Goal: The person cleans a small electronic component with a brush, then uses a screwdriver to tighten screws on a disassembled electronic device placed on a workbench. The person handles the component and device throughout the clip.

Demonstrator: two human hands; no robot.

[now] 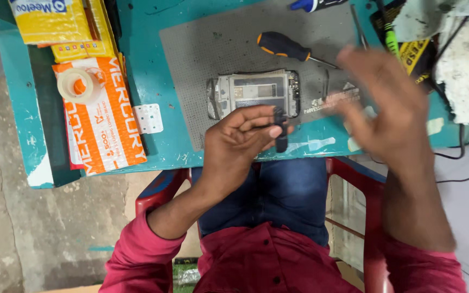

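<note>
My left hand (240,138) is closed around a small black part (280,130), pinched between thumb and fingers just in front of an opened phone (253,93) that lies on a grey work mat (229,43). My right hand (389,106) is blurred, fingers spread, holding nothing, hovering over the mat's right edge. A black-and-orange screwdriver (286,47) rests on the mat behind the phone.
The teal table (153,70) carries an orange-and-white packet (104,116) with a tape roll (80,85) on it and yellow packets (61,24) at the left. Cables, a white cloth (465,65) and tools crowd the right. I sit on a red chair (158,190).
</note>
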